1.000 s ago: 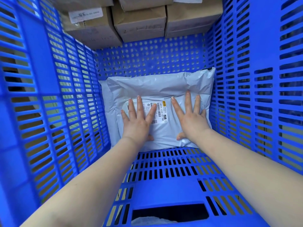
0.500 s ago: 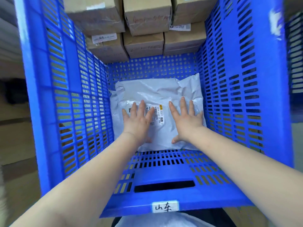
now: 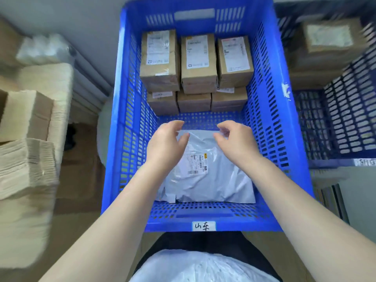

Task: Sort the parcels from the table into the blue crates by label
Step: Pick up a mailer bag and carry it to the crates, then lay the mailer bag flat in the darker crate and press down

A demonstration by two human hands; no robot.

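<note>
A grey plastic mailer parcel [image 3: 209, 176] with a white shipping label lies flat on the floor of the blue crate [image 3: 293, 139], in its near half. My left hand [image 3: 165, 143] and my right hand [image 3: 237, 142] hover above the parcel's far edge, fingers loosely curled, holding nothing. Both hands are lifted off the parcel. Several brown cardboard parcels [image 3: 198, 62] with labels are stacked in the crate's far half. A white tag with handwritten characters [image 3: 203, 226] sits on the crate's near rim.
A second blue crate [image 3: 345, 123] stands to the right with a cardboard box [image 3: 325, 47] in it. Stacks of flattened cardboard [image 3: 26, 167] are piled at the left. A white plastic bag [image 3: 201, 267] lies below the crate, close to my body.
Both hands were pressing flat on the grey parcel; now they are lifted off it with fingers curled. The camera has pulled back and up, showing the whole crate.
</note>
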